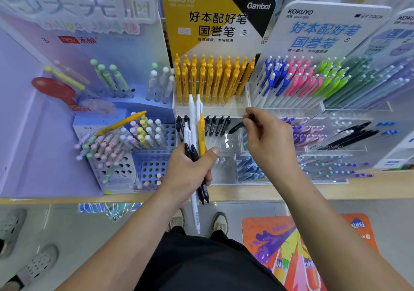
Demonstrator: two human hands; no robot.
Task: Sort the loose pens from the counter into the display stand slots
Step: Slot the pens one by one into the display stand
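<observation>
The left hand (188, 169) gripped a bundle of pens (192, 113), white, black and one yellow, upright in front of the display stand (210, 109). The right hand (268, 140) pinched a single black pen (235, 128) in its fingers (247, 112), its lower end angled toward the row of black pens (216, 124) already slotted there. The pen looked light, stiff and smooth-barrelled, so it might slip. A hold near its upper end seemed best for steering it into a free slot.

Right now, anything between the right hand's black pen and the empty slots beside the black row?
Nothing visible. The black pen in the right hand is right by the empty slots; the pen bundle in the left hand sits left of them.
</observation>
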